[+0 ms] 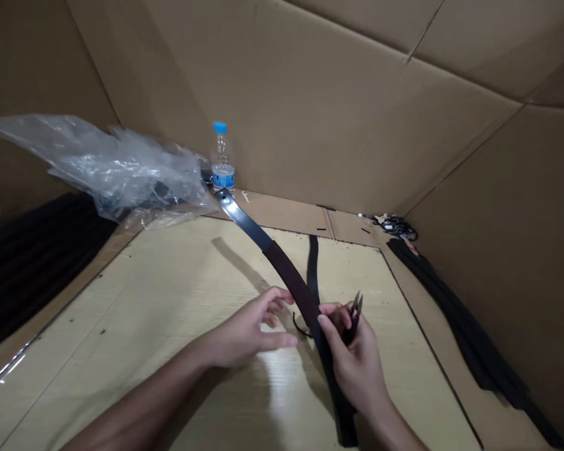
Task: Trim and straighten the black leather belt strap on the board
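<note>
The right hand is clamped round a dark leather belt and one pair of small snips, blades upward; the left hand is open, fingers spread, just beside the belt; the belt arcs over a pale board; the exposed blades could nick leather or skin if the grip slips; one thin black thread and one dark strap lie near; farther off stand one water bottle and one crumpled plastic bag.

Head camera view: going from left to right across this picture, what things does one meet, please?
Dark ribbed cloth → crumpled clear plastic → water bottle with blue cap → left hand → right hand holding small metal snips → long black strip
</note>
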`<state>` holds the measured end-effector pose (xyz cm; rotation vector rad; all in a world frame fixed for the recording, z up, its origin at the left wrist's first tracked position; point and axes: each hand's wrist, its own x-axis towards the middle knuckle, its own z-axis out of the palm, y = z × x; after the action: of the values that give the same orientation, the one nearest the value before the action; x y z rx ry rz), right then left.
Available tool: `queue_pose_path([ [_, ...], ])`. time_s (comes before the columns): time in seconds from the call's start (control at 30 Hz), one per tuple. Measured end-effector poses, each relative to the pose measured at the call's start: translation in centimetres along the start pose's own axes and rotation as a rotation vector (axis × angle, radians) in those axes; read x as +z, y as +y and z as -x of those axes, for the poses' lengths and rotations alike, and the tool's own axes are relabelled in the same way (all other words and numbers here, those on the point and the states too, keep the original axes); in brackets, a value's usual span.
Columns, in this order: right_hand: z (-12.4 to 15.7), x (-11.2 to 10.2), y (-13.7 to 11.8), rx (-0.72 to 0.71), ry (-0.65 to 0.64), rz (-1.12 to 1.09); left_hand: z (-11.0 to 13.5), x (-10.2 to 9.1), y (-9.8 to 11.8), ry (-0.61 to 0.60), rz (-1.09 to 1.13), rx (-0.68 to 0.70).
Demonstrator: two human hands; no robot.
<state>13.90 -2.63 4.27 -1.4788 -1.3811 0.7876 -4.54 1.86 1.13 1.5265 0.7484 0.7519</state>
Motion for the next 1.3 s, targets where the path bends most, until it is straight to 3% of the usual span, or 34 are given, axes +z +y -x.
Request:
queue_pose_path([
  [0.07,-0.8,-1.2,0.1,-0.048,-0.029,0.028,0.0,-1.1,-0.2,0.083,-0.427,0.128],
  [0.13,-1.6,-2.4,0.3,-0.084,-0.076,0.047,0.1,-1.4,-0.3,0.101,-0.701,0.295],
  [0.23,-2.8,-4.0,0.5,-0.111,-0.191,0.062,0.3,-0.6,0.2,0.145,-0.816,0.622],
  [0.3,-3.4,-4.9,0.5,-0.106,-0.295,0.090,0.2,0.2,0.8,0.303,-0.902,0.793],
  [0.33,-3.7,-5.2,0.5,-0.100,-0.348,0.115,0.0,0.6,1.0,0.386,-0.961,0.813],
  [0.43,-4.3,-6.1,0.5,-0.079,-0.473,0.151,-1.0,0.9,1.8,0.494,-1.143,0.594],
  [0.53,-5.0,-6.6,1.0,-0.061,-0.549,0.099,-1.8,0.9,2.2,0.376,-1.250,0.319],
  [0.6,-5.6,-6.7,1.4,-0.052,-0.588,0.088,-2.2,1.3,2.3,0.290,-1.273,0.245],
  [0.8,-7.2,-6.7,2.6,-0.007,-0.731,0.034,-3.7,4.6,2.2,0.108,-1.381,0.257],
  [0.93,-7.7,-6.5,3.8,0.019,-0.764,-0.031,-4.5,5.8,1.4,0.004,-1.427,0.354],
  [1.17,-7.7,-6.4,5.3,0.076,-0.778,-0.050,-4.7,6.0,-1.0,0.014,-1.349,0.422],
  [1.3,-8.0,-6.2,5.4,0.075,-0.764,-0.022,-4.9,6.1,-1.2,0.009,-1.278,0.354],
])
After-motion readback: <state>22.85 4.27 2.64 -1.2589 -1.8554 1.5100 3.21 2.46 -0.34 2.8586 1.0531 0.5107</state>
